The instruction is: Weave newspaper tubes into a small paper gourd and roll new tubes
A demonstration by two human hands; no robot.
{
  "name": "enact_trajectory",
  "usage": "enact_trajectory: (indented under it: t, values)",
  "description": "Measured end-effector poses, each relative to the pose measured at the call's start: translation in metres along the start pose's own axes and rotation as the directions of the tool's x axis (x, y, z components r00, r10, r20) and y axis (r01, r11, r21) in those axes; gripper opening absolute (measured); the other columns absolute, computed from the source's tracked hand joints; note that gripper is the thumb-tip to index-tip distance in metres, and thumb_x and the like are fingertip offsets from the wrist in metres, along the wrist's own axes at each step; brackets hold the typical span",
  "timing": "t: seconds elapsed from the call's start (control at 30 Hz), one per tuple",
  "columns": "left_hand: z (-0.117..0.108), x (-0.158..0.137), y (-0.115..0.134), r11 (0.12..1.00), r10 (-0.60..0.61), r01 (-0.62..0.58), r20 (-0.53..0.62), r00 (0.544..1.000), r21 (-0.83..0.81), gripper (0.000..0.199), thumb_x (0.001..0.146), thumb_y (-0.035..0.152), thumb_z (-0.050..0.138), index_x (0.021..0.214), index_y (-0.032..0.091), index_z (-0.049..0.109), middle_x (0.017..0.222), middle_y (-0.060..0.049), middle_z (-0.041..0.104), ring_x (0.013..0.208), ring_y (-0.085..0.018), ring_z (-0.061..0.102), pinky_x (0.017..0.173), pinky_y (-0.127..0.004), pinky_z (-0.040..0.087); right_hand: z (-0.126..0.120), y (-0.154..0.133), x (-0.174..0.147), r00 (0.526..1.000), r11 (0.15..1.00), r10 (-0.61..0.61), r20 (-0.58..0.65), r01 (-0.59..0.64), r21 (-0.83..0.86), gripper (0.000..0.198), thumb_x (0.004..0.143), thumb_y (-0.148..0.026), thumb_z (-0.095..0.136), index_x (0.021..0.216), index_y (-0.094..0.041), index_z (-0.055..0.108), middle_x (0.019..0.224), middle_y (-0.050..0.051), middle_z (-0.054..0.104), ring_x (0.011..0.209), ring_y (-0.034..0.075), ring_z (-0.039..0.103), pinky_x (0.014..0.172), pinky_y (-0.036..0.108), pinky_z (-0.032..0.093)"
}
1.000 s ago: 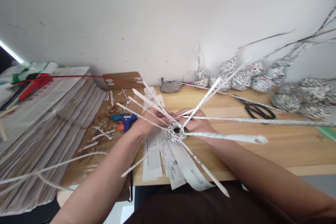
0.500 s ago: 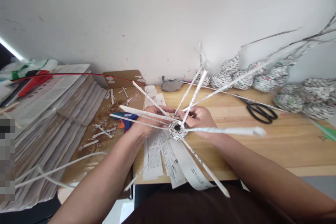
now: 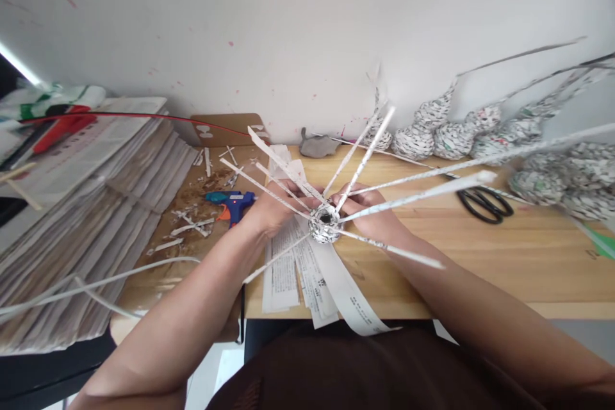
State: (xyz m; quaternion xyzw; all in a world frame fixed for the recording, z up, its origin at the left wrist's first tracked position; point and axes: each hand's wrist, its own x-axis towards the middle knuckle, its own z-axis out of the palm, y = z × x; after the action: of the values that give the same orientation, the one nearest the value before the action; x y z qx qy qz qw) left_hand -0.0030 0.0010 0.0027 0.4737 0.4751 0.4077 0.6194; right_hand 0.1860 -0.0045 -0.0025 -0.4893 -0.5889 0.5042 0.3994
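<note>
A small round weaving of rolled newspaper (image 3: 327, 232) stands between my hands, a dark hole at its centre and several paper tubes fanning out from it. My left hand (image 3: 284, 206) is closed on its left far side, the fingertips partly behind the tubes. On the far right side, my right hand (image 3: 361, 208) pinches by the rim, close to the base of a long paper tube (image 3: 432, 172) that runs off to the right. Flat newspaper strips (image 3: 281, 275) lie beneath the weaving on the wooden table (image 3: 432, 269).
A tall newspaper stack (image 3: 120, 198) stands at left. Near it are a blue glue gun (image 3: 235, 204) and paper scraps (image 3: 192, 224). Black scissors (image 3: 485, 204) lie at right. Woven gourd shapes (image 3: 413, 139) line the wall beside a grey lump (image 3: 317, 144).
The woven piece has turned counterclockwise between my hands, its right-hand tubes swinging up and away from me. My view has shifted slightly. Both hands keep their hold.
</note>
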Motion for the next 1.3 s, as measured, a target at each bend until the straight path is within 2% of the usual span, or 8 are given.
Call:
enact_trajectory:
  t: [0.17,0.47,0.63,0.73,0.87,0.97,1.13,1.3]
  values:
    - [-0.007,0.004,-0.003,1.000,0.011,-0.010,0.134,0.991,-0.006,0.033,0.062,0.024,0.083,0.093,0.014,0.076,0.081,-0.007,0.074,0.069,-0.015,0.064,0.066,-0.028,0.049,0.002,0.001,0.000,0.999,0.998,0.036,-0.019,-0.034,0.052,0.019,0.076,-0.028,0.066,0.064,-0.019,0.056,0.059,-0.001,0.058,0.057,0.013,0.054,0.056,0.027,0.042]
    - [-0.005,-0.001,0.006,0.995,-0.042,0.060,0.203,0.978,-0.084,0.037,0.064,0.024,0.081,0.098,0.013,0.075,0.087,-0.009,0.073,0.076,-0.016,0.066,0.070,-0.027,0.051,0.001,0.006,0.006,1.000,1.000,-0.009,0.010,0.008,0.024,0.018,0.073,-0.033,0.066,0.065,-0.019,0.058,0.064,0.002,0.063,0.058,0.016,0.056,0.056,0.029,0.043]
    - [-0.003,-0.001,0.006,0.992,-0.081,0.094,0.148,0.986,-0.083,0.031,0.061,0.031,0.085,0.081,0.011,0.075,0.078,-0.007,0.071,0.066,-0.012,0.061,0.062,-0.024,0.048,0.003,0.008,0.004,1.000,1.000,-0.026,0.010,0.026,-0.002,0.018,0.074,-0.030,0.062,0.061,-0.019,0.056,0.058,0.000,0.057,0.055,0.014,0.050,0.052,0.027,0.038]
    - [-0.001,-0.002,0.005,0.991,-0.108,0.118,0.146,0.983,-0.061,0.032,0.057,0.027,0.087,0.082,0.011,0.075,0.081,-0.007,0.072,0.067,-0.013,0.061,0.062,-0.024,0.046,0.003,0.010,0.004,0.999,0.999,-0.035,0.016,0.034,0.024,0.018,0.074,-0.029,0.063,0.061,-0.018,0.055,0.058,-0.001,0.056,0.054,0.012,0.050,0.051,0.025,0.038]
    - [0.002,-0.001,0.004,0.995,-0.088,0.090,0.044,0.995,-0.044,0.025,0.058,0.022,0.085,0.079,0.012,0.075,0.075,-0.005,0.072,0.062,-0.011,0.059,0.058,-0.023,0.043,-0.001,0.009,0.005,0.999,0.998,-0.025,0.021,0.027,-0.059,0.014,0.075,-0.028,0.062,0.068,-0.017,0.061,0.063,0.002,0.062,0.059,0.014,0.054,0.055,0.026,0.041]
    - [0.002,-0.001,0.003,0.996,-0.073,0.073,0.006,0.997,-0.060,0.022,0.058,0.020,0.084,0.077,0.013,0.076,0.072,-0.004,0.071,0.060,-0.011,0.058,0.057,-0.024,0.043,-0.001,0.010,0.007,1.000,1.000,-0.027,0.008,0.027,-0.010,0.015,0.074,-0.030,0.063,0.069,-0.017,0.060,0.062,0.001,0.061,0.057,0.014,0.054,0.054,0.026,0.042]
    - [-0.002,-0.002,0.007,0.989,-0.079,0.093,0.115,0.990,-0.114,0.030,0.059,0.014,0.077,0.089,0.013,0.076,0.081,-0.005,0.073,0.071,-0.014,0.064,0.069,-0.026,0.049,0.002,0.016,0.009,0.998,0.998,-0.045,-0.043,0.047,0.046,0.019,0.071,-0.033,0.066,0.064,-0.018,0.055,0.056,-0.001,0.057,0.053,0.013,0.051,0.049,0.025,0.039]
    - [-0.004,-0.006,0.015,0.995,-0.010,0.035,0.268,0.963,-0.090,0.038,0.062,0.013,0.076,0.100,0.013,0.075,0.087,-0.007,0.075,0.080,-0.018,0.067,0.077,-0.028,0.048,0.002,0.017,0.010,0.997,0.992,-0.077,-0.007,0.077,0.096,0.017,0.071,-0.033,0.065,0.067,-0.017,0.057,0.062,0.002,0.062,0.057,0.014,0.054,0.051,0.026,0.041]
